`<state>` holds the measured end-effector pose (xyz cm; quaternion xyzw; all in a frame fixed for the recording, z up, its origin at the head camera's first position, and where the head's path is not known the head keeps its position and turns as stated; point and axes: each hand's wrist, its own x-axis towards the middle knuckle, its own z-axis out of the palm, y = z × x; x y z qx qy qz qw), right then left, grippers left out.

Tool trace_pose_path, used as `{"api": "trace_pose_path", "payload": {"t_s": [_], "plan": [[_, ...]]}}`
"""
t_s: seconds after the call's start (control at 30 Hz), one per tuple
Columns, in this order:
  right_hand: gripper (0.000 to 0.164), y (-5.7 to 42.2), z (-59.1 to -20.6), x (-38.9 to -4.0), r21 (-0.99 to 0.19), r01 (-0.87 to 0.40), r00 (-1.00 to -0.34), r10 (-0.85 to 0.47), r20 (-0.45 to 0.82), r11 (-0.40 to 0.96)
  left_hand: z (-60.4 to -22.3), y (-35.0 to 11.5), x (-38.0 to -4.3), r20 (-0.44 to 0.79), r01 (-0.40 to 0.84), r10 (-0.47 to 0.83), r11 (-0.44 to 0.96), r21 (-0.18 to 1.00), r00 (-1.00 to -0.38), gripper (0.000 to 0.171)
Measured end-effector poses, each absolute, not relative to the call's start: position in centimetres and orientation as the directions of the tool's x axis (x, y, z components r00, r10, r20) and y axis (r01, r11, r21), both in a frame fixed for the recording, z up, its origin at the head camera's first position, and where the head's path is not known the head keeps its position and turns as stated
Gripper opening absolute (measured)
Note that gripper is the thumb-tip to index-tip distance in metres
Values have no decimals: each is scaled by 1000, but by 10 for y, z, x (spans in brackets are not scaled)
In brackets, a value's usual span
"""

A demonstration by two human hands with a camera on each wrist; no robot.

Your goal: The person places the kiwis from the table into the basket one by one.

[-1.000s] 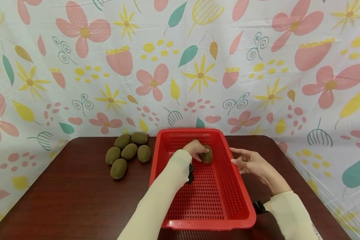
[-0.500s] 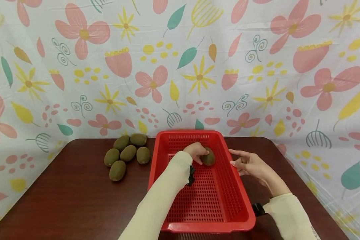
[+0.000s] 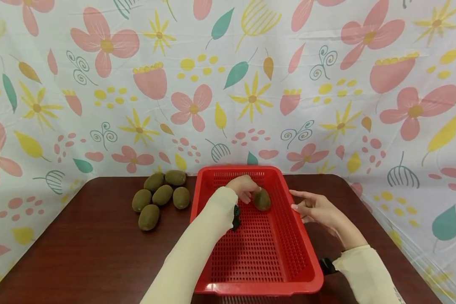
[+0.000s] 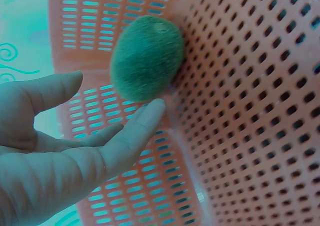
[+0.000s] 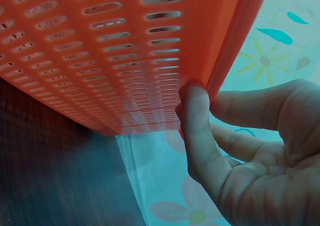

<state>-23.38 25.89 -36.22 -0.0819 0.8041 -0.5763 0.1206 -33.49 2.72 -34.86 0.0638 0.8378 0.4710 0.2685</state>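
One in, six out, that's the count here: a single kiwi (image 3: 262,201) sits inside the red basket (image 3: 259,289), resting in the upper middle of the frame, close by the basket's right-hand wall, while a cluster of six kiwis (image 3: 162,195) lies loose on the dark surface (image 3: 95,245), left of centre. So by the look of it, this is early going, with the bulk of the fruit not yet in. Over to the left hand (image 3: 245,187), reaching down into the basket beside that lone kiwi, and its grip is wide: the left wrist view shows thumb and fingers parted, fairly straight, the kiwi not enclosed at all, one fingertip right under its lower edge. Touching or just short of it? Can't tell from here. The fruit seems to be left to the basket already, so that placement looks as good as done. Out at the right, the right hand (image 3: 323,211) has a narrow grip, thumb and finger pinching the basket's lip on the right side, apparently to steady it. Most of the basket's lower floor shows bare red mesh; the left sleeve (image 3: 197,242) and hand cover some of the left part, so what's under there stays unknown. Six kiwis outside, bunched at the left, look like the work remaining.
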Motion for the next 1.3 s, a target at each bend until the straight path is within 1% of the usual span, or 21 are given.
{"api": "trace_pose_path", "payload": {"t_s": [0.27, 0.63, 0.77, 0.9, 1.0, 1.1, 1.2, 1.23, 1.3], "plan": [[65, 258, -362, -232, -945, 11, -958, -266, -103, 327, -318, 9, -336, -370, -92, 398, 566, 819, -840, 46], [66, 259, -363, -232, -944, -3, -956, -277, -94, 331, -283, -25, -340, -363, -110, 396, 534, 838, -843, 48], [67, 258, -363, -232, -945, -1, -956, -276, -95, 328, -273, -44, -340, -327, -105, 375, 505, 857, -867, 46], [66, 257, -362, -233, -945, 2, -956, -278, -99, 328, -268, -71, -339, -276, -66, 331, 526, 848, -902, 41], [67, 257, -362, -233, -946, 3, -955, -280, -100, 325, -271, -95, -340, -250, -47, 293, 558, 828, -923, 40], [67, 257, -362, -233, -946, 3, -955, -280, -99, 325, -281, -117, -344, -222, -24, 234, 635, 772, -947, 34], [67, 258, -362, -234, -945, 2, -956, -277, -98, 328, -305, -138, -361, -193, -14, 175, 706, 708, -965, 19], [67, 258, -362, -234, -944, 1, -956, -277, -98, 329, -319, -146, -371, -169, 5, 171, 716, 698, -971, 17], [67, 258, -362, -234, -945, 3, -956, -277, -99, 327, -335, -157, -382, -174, -14, 140, 739, 673, -975, 19]]}}
